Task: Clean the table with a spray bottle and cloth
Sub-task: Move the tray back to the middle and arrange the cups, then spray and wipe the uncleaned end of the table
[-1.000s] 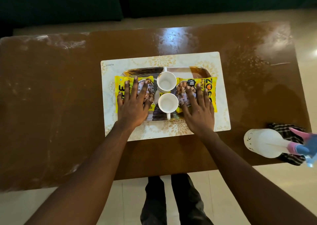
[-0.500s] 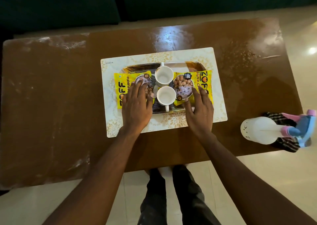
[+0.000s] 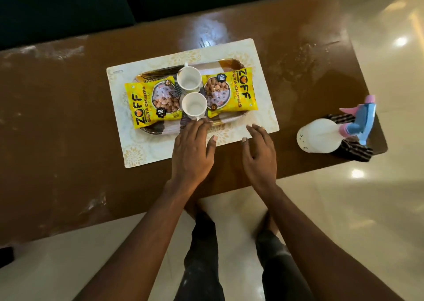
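The bottle [image 3: 321, 137] lies on its side on the cloth [image 3: 354, 150], at the table's [image 3: 68, 117] right end. My left hand [image 3: 192, 151], fingers straight, reaches the tray's [image 3: 230, 62] near rim; my right hand [image 3: 259, 151] (fingers loose, holding nothing) is over the mat's [image 3: 263, 117] near corner.

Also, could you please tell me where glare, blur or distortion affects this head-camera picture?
Head view: glare whitens the table beyond the placemat and spots the floor at right; wide-angle distortion bows the table edges; print on the yellow packets is sharp and legible.
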